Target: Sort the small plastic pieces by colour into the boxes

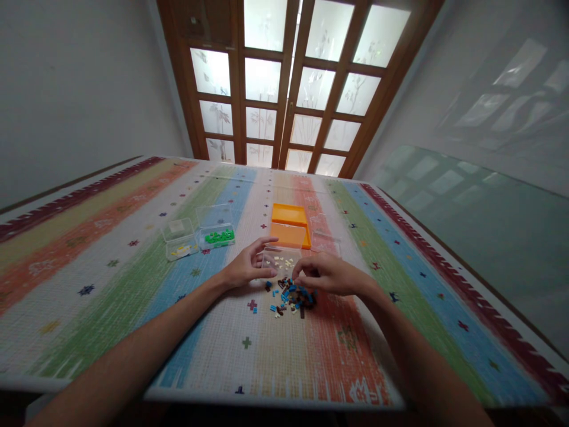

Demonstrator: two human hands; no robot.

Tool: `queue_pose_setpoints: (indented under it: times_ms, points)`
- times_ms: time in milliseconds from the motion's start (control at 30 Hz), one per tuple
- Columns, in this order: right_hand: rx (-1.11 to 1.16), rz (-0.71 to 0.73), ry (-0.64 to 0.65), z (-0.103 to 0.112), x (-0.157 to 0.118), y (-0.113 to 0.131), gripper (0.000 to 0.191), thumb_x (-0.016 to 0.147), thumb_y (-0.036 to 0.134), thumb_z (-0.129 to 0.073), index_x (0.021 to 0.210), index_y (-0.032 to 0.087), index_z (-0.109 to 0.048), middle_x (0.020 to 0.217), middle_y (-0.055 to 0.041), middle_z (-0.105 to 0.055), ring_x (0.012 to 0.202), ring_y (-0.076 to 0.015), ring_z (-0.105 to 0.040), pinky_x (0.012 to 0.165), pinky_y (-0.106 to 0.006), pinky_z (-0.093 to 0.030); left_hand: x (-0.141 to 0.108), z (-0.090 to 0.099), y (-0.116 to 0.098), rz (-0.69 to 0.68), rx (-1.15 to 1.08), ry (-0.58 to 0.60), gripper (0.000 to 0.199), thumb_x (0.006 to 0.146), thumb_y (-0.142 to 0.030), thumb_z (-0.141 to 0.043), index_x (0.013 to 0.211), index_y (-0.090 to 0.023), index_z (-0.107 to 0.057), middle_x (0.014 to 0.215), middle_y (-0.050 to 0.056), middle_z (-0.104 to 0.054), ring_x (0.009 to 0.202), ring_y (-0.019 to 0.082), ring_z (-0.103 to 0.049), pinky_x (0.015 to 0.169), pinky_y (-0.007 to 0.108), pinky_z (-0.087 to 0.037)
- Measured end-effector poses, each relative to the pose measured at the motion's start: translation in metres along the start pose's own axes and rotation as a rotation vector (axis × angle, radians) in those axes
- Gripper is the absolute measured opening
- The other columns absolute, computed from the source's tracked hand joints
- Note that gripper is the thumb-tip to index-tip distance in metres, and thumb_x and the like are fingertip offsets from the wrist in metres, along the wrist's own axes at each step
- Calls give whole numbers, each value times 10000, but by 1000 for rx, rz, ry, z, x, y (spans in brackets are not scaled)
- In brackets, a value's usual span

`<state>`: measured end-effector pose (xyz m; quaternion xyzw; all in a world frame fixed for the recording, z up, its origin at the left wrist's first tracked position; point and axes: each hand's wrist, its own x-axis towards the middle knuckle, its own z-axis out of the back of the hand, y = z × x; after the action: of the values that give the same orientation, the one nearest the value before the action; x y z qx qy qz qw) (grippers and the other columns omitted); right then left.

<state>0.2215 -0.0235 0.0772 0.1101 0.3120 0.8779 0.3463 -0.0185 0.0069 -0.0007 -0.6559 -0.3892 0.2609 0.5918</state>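
Note:
My left hand (249, 265) curves around the left end of a clear plastic box (281, 268), thumb at the near side and index finger at the far side. Several small cream pieces (279, 259) lie inside the box. Just in front of it is a loose pile of small blue and brown toy bricks (291, 295), with a few cream ones mixed in. My right hand (329, 274) is over the right edge of box and pile, its thumb and fingertips pinched together. Whatever is between those fingertips is too small to make out.
Behind the box lies an opened orange case (288, 214). To the left stand an open clear box of green pieces (219, 237) and another with yellow and white pieces (181, 249). A striped cloth (208, 338) covers the table. A clear lid (326, 242) lies at right.

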Motion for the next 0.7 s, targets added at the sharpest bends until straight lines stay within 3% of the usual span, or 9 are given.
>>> queue_pose_setpoints:
  times_ms: [133, 333, 500, 700]
  points:
    - [-74, -24, -110, 2, 18, 1, 208, 931, 282, -557, 957, 141, -708, 585, 47, -539, 530, -86, -454, 556, -208, -305, 1, 0, -1, -3, 4, 13, 758, 660, -176, -852, 1331, -246, -508, 1238, 99, -598, 957, 175, -628, 922, 406, -482]
    - [-352, -51, -205, -9, 56, 0, 155, 873, 183, -601, 957, 143, -725, 771, -37, -694, 644, -112, -525, 606, -229, -303, 1, 1, 1, -35, -53, 42, 723, 646, -142, -860, 1284, -246, -536, 1183, 84, -620, 988, 194, -647, 936, 408, -498]
    - [-484, -108, -186, -19, 71, 4, 168, 874, 198, -599, 926, 154, -752, 821, -61, -725, 667, -125, -540, 599, -248, -279, 1, 2, 3, -24, -66, 35, 722, 643, -135, -860, 1281, -242, -539, 1269, 105, -599, 1090, 238, -639, 995, 449, -485]
    - [-465, -90, -169, -19, 68, 6, 209, 890, 181, -572, 935, 165, -775, 805, -59, -730, 636, -113, -530, 592, -251, -267, 1, 2, 3, -29, -61, 38, 749, 647, -139, -863, 1305, -224, -516, 1270, 117, -607, 1091, 237, -648, 997, 444, -496]
